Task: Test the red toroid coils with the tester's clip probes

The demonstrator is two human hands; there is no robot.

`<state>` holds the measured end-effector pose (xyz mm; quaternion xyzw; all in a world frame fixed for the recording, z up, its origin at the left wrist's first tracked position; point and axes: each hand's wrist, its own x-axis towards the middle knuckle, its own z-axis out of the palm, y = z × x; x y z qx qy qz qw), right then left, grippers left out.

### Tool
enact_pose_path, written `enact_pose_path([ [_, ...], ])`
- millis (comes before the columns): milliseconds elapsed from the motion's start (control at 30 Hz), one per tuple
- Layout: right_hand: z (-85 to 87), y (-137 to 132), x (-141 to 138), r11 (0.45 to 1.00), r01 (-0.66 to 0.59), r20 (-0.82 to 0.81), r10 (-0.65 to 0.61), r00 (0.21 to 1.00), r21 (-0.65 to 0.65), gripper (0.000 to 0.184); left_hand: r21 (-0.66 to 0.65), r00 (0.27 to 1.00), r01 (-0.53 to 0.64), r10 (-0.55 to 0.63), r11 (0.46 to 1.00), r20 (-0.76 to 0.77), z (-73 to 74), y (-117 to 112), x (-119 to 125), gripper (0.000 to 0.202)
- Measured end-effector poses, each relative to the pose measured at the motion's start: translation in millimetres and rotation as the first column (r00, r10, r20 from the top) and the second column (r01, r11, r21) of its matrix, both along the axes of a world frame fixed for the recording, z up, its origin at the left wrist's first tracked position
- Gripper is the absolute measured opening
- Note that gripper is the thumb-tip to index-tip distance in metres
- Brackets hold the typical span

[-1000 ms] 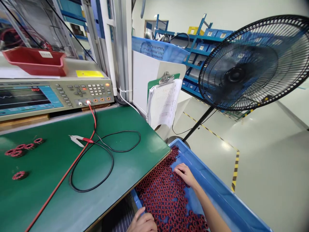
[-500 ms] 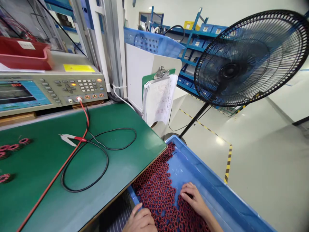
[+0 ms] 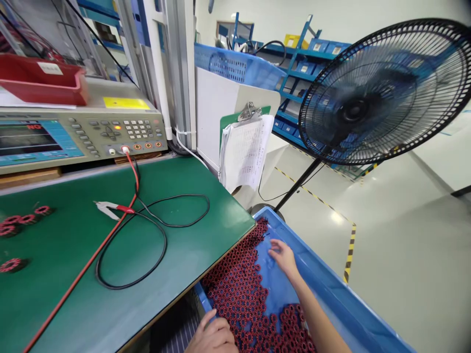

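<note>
My left hand [image 3: 214, 336] grips the near-left rim of a blue plastic bin [image 3: 331, 282], its thumb along the edge. Small ring-shaped coils [image 3: 239, 289], wound in red wire with dark centres, lie packed in a layer over the bin's left side and near end. Above the bare blue floor, toward the far end, my right hand [image 3: 283, 257] has thumb and forefinger slightly apart. No coil shows between those fingers. Its forearm crosses over the coils at the near right.
A green bench [image 3: 184, 255] borders the bin, carrying a test clip [image 3: 114, 210] on red and black leads and several coils [image 3: 27, 219]. Behind are a meter [image 3: 121, 130], a red tray [image 3: 47, 86] and a clipboard [image 3: 245, 147]. A black fan [image 3: 355, 110] stands beyond the bin.
My right hand has moved away from the near coils toward the bin's far end, uncovering a cluster of coils. My left hand stays on the rim. The view has shifted slightly.
</note>
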<state>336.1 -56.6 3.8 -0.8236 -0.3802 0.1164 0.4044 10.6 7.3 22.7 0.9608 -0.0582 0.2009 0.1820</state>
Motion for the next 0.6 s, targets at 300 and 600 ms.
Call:
enact_pose_path([
  [300,-14.1,40,7,0.993,-0.104,0.065,0.107,0.992,-0.047,0.019,0.060,0.998,-0.033,0.029,0.998,0.058,13.8,2,4,0.010],
  [600,-5.3,36,-5,0.981,-0.182,0.075,0.187,0.979,-0.070,0.021,-0.009,1.000,-0.015,0.015,1.000,-0.019,13.1,1,1,0.015],
])
